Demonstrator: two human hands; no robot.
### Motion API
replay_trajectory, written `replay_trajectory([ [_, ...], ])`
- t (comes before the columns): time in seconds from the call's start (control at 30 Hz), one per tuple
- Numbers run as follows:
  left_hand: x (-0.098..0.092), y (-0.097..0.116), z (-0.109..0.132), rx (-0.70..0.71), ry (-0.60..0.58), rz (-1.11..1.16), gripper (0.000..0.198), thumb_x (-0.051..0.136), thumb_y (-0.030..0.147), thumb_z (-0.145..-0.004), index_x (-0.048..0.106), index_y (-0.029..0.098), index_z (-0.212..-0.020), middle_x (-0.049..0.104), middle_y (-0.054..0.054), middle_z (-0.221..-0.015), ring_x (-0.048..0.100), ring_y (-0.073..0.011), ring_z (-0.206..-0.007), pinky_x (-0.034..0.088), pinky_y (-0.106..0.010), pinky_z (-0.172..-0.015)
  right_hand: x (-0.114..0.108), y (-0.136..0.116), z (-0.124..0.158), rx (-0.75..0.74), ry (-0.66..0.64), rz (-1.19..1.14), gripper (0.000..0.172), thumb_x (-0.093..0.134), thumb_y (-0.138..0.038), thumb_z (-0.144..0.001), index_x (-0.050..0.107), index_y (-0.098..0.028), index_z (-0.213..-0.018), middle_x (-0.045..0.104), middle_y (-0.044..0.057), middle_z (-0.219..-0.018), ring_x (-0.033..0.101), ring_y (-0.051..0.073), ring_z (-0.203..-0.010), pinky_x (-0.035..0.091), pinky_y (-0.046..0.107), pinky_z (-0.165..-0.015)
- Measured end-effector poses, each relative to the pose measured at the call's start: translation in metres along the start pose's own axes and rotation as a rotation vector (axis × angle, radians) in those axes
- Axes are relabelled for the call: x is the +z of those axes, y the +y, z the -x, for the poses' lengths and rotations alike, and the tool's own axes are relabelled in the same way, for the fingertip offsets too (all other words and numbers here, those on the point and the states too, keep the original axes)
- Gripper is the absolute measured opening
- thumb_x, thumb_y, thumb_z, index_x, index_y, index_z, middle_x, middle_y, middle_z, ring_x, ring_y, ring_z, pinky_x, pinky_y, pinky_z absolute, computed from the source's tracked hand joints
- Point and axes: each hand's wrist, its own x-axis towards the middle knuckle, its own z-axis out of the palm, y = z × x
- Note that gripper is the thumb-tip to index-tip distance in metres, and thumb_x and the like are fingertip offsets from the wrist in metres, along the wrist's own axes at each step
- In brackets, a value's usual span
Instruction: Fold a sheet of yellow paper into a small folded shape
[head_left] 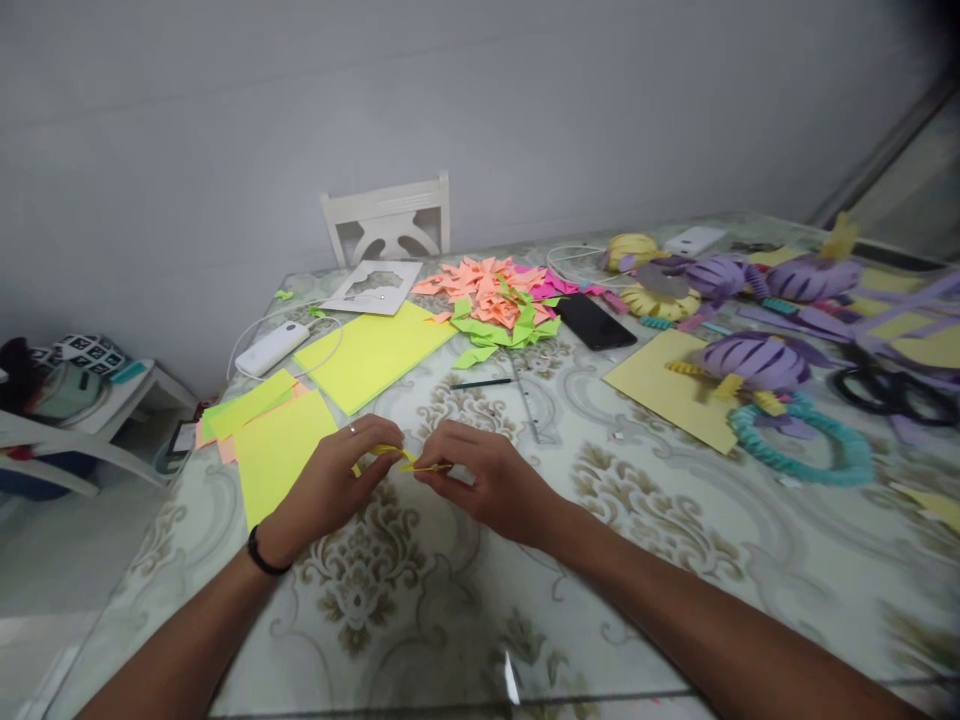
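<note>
A small folded piece of yellow paper is held over the near part of the table, to the right of a yellow sheet. One end is pinched between the nearly closed thumb and fingers of the left hand, the other likewise by the right hand; the full shape of the fold is hidden. The paper is judged light, thin and easily creased or torn, best taken lightly by its two ends, without twisting
</note>
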Motion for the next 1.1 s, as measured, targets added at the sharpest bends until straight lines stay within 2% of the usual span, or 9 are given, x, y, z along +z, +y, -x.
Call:
replay_trajectory([
  [0.3, 0.0004, 0.0026, 0.0001, 0.011, 0.018, -0.018, 0.005, 0.061, 0.019, -0.099, 0.065, 0.021, -0.099, 0.073, -0.002, -0.096, 0.068, -0.0148, -0.087, 0.052, -0.026, -0.078, 0.0005, -0.0023, 0.0002, 0.004, 0.028, 0.043, 0.008, 0.066, -0.02, -0.095, 0.069, -0.018, -0.089, 0.062, 0.0, -0.076, 0.056, 0.012, -0.064, 0.045, 0.024, -0.062],
  [0.6, -0.0004, 0.0049, 0.0013, 0.006, 0.015, -0.038, 0.007, 0.059, 0.02, -0.1, 0.066, 0.021, -0.097, 0.073, -0.003, -0.093, 0.069, -0.0164, -0.085, 0.054, -0.027, -0.076, 0.0008, -0.0027, 0.0001, 0.003, 0.029, 0.042, 0.008, 0.064, -0.021, -0.096, 0.069, -0.019, -0.09, 0.066, 0.001, -0.078, 0.059, 0.013, -0.067, 0.048, 0.024, -0.064],
  [0.77, 0.0006, 0.0058, 0.0006, 0.045, 0.058, -0.052, 0.006, 0.062, 0.017, -0.099, 0.066, 0.021, -0.097, 0.072, -0.002, -0.092, 0.067, -0.0147, -0.084, 0.052, -0.026, -0.075, -0.0013, -0.0048, -0.0009, -0.021, 0.04, 0.046, 0.007, 0.064, -0.018, -0.095, 0.068, -0.019, -0.09, 0.066, 0.002, -0.078, 0.06, 0.012, -0.066, 0.049, 0.024, -0.064],
  [1.1, 0.0003, 0.0083, 0.0003, 0.106, 0.061, -0.019, 0.01, 0.061, 0.013, -0.098, 0.068, 0.02, -0.098, 0.073, -0.004, -0.098, 0.069, -0.0152, -0.089, 0.053, -0.026, -0.079, 0.0017, -0.0042, 0.0008, -0.031, 0.009, 0.063, 0.006, 0.066, -0.016, -0.093, 0.069, -0.019, -0.089, 0.065, 0.001, -0.077, 0.06, 0.012, -0.065, 0.048, 0.024, -0.063],
])
